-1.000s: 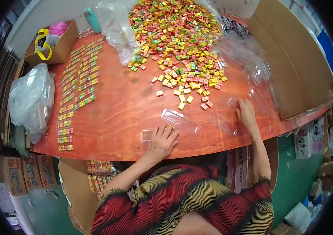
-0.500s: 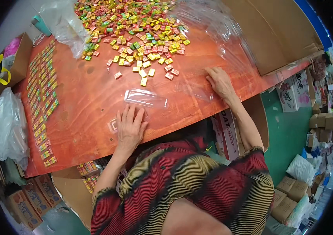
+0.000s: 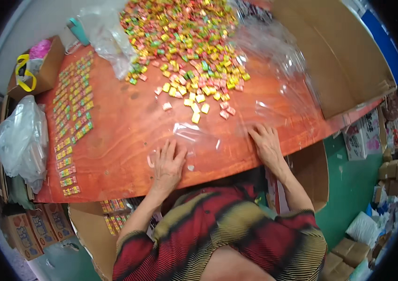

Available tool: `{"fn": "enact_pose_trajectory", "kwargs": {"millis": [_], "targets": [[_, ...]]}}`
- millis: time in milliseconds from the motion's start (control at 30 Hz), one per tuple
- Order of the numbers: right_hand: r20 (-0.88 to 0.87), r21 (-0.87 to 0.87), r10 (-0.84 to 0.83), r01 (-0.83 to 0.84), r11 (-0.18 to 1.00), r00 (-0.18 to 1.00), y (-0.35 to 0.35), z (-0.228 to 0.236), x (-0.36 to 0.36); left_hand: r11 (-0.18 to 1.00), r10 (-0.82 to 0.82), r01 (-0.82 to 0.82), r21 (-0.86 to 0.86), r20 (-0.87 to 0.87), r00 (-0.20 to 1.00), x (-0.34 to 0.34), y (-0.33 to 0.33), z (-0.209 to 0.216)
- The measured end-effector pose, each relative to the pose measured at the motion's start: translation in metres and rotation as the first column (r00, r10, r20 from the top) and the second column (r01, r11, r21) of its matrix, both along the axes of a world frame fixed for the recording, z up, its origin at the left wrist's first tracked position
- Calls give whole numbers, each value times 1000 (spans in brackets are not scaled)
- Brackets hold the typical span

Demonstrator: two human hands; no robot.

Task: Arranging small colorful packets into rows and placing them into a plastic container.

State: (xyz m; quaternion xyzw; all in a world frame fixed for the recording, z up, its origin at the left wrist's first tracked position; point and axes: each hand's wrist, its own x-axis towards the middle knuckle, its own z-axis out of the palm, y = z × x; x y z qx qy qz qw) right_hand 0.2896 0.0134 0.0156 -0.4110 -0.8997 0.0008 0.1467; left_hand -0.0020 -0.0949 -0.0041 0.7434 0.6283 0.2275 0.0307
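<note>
My left hand point(image 3: 168, 161) lies palm down near the table's front edge, its fingers spread. A small clear plastic piece point(image 3: 150, 160) shows partly from under its left side. Just beyond the fingertips sits a clear, shallow plastic tray point(image 3: 196, 134). My right hand point(image 3: 267, 143) rests on the table to the right of that tray, fingers slightly bent and thumb apart. Whether its fingertips touch clear plastic is too blurred to tell. Past both hands spreads a large heap of small wrapped sweets point(image 3: 185, 42), yellow, pink, red and green, with a few loose yellow ones point(image 3: 195, 117) nearest me.
Rows of grouped sweets point(image 3: 73, 105) line the table's left side. More clear plastic trays point(image 3: 278, 51) pile up at the back right beside a big cardboard box point(image 3: 334, 56). A plastic bag point(image 3: 23, 138) hangs at the left edge. Below the table stands an open carton point(image 3: 89, 225).
My right hand has come nearer to me and toward the left hand. My left hand stays by the clear tray. The whole view has shifted a little.
</note>
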Motion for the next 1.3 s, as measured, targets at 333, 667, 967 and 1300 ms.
{"fn": "enact_pose_trajectory", "kwargs": {"millis": [333, 667, 967, 1300], "targets": [[-150, -367, 232, -272, 889, 961, 57, 51, -57, 990, 4, -14, 142, 75, 997, -35, 36, 16], [-433, -554, -57, -215, 804, 899, 273, 79, -167, 974, 45, -106, 200, 288, 957, -112, 216, 53], [-591, -336, -214, 4, 942, 778, 473, 33, -182, 963, 260, -258, -79, 527, 809, -204, 407, 79], [-470, -334, -151, -16, 942, 870, 493, 11, -255, 967, 247, -255, -10, 284, 926, -234, 487, 21]]}}
